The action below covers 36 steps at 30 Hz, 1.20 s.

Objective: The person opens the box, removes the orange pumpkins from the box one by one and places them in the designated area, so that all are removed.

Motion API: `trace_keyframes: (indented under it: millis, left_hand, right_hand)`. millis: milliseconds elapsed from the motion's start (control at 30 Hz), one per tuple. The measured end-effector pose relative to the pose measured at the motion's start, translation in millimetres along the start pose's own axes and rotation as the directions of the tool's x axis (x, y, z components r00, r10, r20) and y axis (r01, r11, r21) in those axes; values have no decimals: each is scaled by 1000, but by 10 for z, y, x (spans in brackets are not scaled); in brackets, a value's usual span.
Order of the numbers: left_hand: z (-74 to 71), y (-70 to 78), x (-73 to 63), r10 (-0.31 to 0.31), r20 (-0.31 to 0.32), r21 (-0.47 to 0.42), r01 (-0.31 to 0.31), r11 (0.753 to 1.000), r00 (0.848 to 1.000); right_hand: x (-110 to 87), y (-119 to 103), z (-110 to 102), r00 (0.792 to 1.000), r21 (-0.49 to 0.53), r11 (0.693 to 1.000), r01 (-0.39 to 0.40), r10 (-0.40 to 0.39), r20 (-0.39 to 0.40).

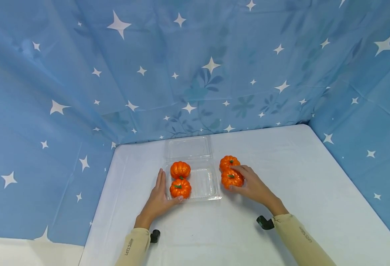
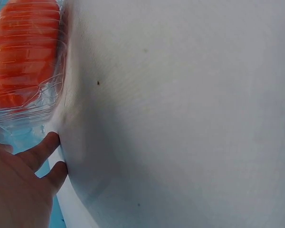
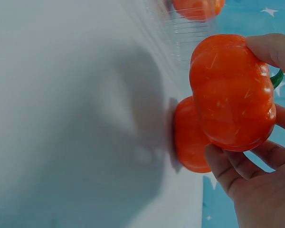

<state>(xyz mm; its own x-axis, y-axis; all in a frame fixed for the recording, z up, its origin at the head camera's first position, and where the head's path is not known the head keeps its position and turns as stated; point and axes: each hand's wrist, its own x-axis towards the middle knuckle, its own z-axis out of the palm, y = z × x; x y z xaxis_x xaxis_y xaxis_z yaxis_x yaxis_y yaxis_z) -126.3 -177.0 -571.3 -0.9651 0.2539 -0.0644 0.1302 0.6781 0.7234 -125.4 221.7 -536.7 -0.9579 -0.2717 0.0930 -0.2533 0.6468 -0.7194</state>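
Note:
My right hand [image 1: 255, 187] grips a small orange toy pumpkin [image 1: 231, 178] with a green stem, thumb on one side and fingers on the other. In the right wrist view this pumpkin [image 3: 230, 95] appears raised off the table, partly covering another pumpkin [image 3: 187, 137] that rests there. To the left lies a clear plastic clamshell box [image 1: 204, 181], its lid laid back. Inside its left half are two more pumpkins, one behind [image 1: 180, 170] and one in front [image 1: 180, 190]. My left hand [image 1: 158, 203] rests along the box's left side with straight fingers, thumb by the front edge.
A white cloth covers the table [image 1: 195, 236]. The box's transparent lid [image 1: 188, 148] lies flat toward the back edge. A blue curtain [image 1: 188, 74] with white stars hangs behind the table and along its sides.

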Motion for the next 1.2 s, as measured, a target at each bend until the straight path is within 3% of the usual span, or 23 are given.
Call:
trace_keyframes:
  millis: [333, 1200]
  left_hand:
    - [6, 0, 13, 0, -3, 0, 0, 1000, 1000]
    - [5, 2, 19, -2, -9, 3, 2, 1000, 1000]
  right_hand:
    - [-58, 81, 79, 998, 10, 998, -54, 54, 24]
    - [-154, 238, 145, 998, 50, 997, -63, 61, 26]
